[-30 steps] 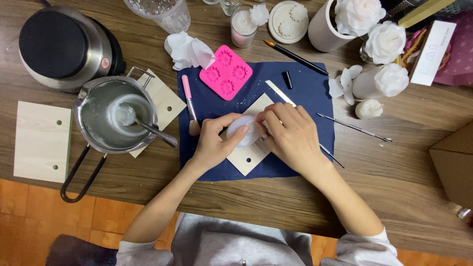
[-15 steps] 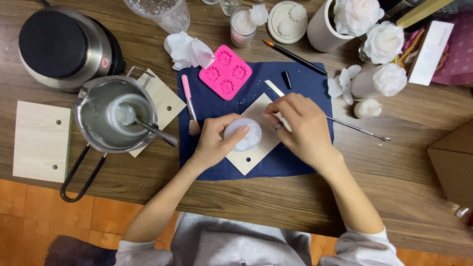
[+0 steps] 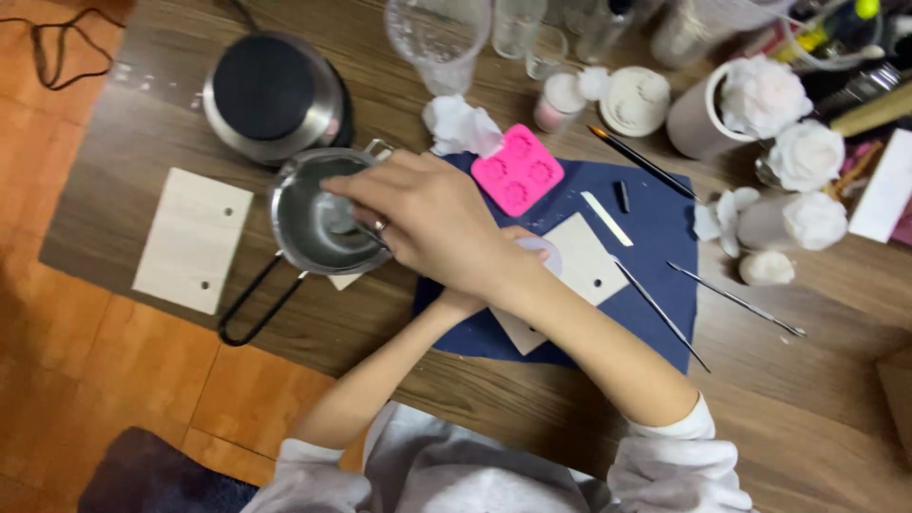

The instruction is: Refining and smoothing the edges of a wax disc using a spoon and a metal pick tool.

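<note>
Single head-worn view, looking steeply down from above the person's own arms onto the wooden table (image 3: 399, 380). The right hand (image 3: 427, 223) sits near centre, at close range, with floor (image 3: 85, 380) visible left of it.

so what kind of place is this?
Likely a home craft table for wax or soap flowers: a small metal melting pot, a pink silicone flower mould and white moulded flowers on a wooden tabletop.
</note>
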